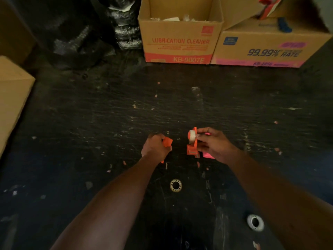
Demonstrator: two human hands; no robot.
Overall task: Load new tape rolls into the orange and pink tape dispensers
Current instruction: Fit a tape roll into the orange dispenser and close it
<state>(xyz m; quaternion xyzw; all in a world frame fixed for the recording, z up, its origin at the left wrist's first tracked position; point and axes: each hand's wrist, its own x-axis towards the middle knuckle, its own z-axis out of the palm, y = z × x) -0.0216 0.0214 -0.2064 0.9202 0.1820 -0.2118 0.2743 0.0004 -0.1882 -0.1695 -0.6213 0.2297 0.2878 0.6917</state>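
We see the right hand [214, 145] pinching a white tape roll [192, 136] seated on the orange dispenser [192, 147], held above the dark scuffed surface [108, 114]. The left hand [155, 147] has its grip closed round a separate orange piece [167, 142]. A pink dispenser [208, 155] shows partly behind the right hand. Two loose rolls [175, 185] [255, 222] lie nearer us. Cardboard boxes [180, 42] stand at the far edge.

Both bare forearms outstretched, left hand [155, 147] fisted, right hand [215, 144] pinching with curled fingertips [199, 131].
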